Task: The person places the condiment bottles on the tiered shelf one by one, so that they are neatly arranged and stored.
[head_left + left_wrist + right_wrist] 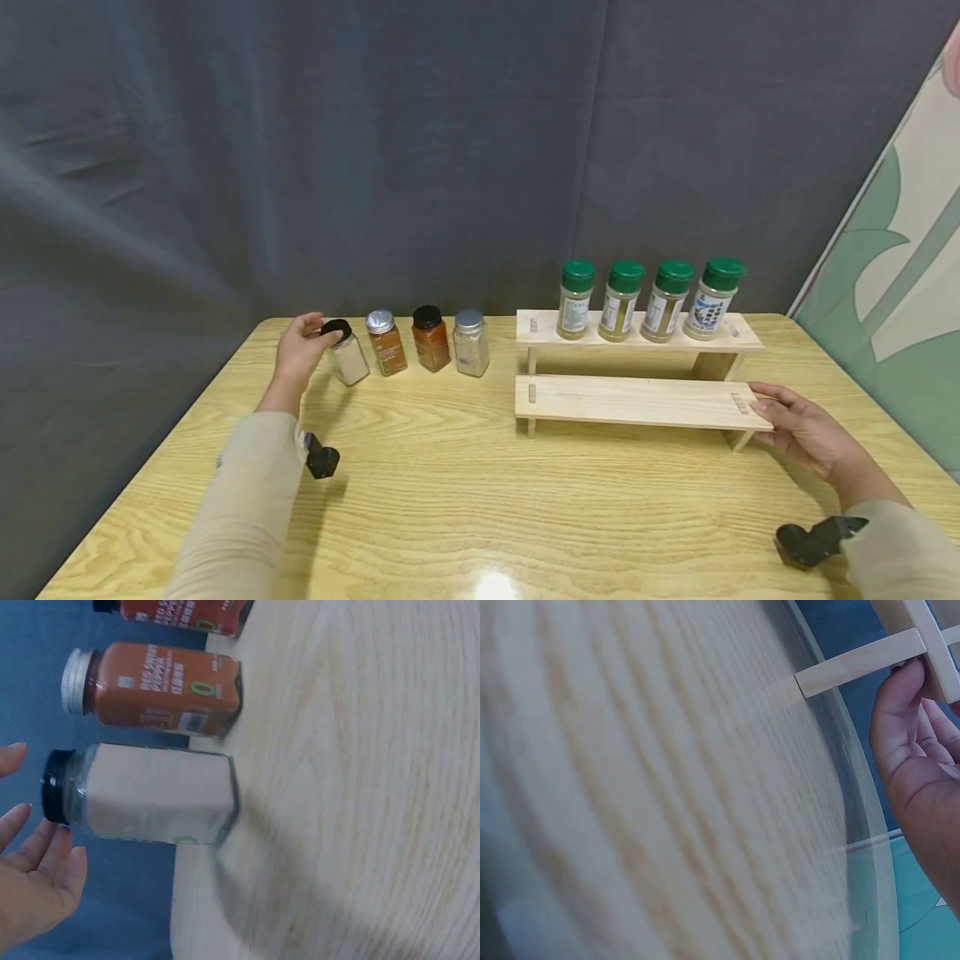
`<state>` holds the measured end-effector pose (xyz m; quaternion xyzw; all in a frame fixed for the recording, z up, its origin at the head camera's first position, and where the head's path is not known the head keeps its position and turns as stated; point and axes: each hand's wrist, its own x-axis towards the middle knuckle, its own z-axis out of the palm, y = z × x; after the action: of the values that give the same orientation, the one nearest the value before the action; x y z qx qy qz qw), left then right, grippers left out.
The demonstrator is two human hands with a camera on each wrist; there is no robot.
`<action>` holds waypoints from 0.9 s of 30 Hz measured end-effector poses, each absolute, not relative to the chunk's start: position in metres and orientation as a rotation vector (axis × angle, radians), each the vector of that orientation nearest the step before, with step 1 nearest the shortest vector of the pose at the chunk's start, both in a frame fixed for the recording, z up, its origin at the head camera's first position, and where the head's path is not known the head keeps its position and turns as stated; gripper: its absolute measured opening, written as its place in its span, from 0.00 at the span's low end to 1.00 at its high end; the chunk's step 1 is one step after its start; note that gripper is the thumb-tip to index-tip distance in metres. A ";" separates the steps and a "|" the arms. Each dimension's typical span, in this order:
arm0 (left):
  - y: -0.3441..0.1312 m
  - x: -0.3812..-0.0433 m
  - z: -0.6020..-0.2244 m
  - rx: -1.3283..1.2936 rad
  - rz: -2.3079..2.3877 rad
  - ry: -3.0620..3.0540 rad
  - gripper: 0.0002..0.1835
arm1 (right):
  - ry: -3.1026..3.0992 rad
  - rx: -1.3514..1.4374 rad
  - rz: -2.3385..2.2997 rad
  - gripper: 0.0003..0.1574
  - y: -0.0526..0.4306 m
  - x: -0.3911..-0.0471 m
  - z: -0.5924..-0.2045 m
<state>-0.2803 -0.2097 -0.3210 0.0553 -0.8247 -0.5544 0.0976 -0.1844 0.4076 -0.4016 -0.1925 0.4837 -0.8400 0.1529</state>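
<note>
A glass jar of pale powder with a black lid (348,360) stands at the left end of a row of spice jars. My left hand (302,343) is around its lid; in the left wrist view the fingers (56,859) lie close beside the lid, and the thumb appears apart from it. A two-tier wooden rack (637,400) stands on the right. My right hand (806,433) grips the right end of its lower board, thumb (900,694) near the support leg; some fingertips are hidden behind the wood.
Beside the jar stand an orange-brown spice jar (387,343), a red one with a black lid (431,340) and a pale one with a grey lid (471,343). Several green-capped shakers (575,302) line the rack's upper board. A dark curtain (450,167) hangs behind the table (465,467).
</note>
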 end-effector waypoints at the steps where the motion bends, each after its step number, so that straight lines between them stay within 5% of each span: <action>1: -0.210 -0.281 -0.322 0.164 -1.642 -2.447 0.32 | 1.380 -0.557 -2.411 0.25 0.408 -0.185 -0.401; 27: -0.208 -0.293 -0.348 0.308 -1.586 -2.444 0.29 | 1.466 -0.565 -2.397 0.25 0.407 -0.185 -0.402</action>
<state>-0.2927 -0.2076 -0.3478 0.1046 -0.8296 -0.5383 0.1055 -0.1845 0.4069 -0.4022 -0.1953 0.5066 -0.8285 0.1374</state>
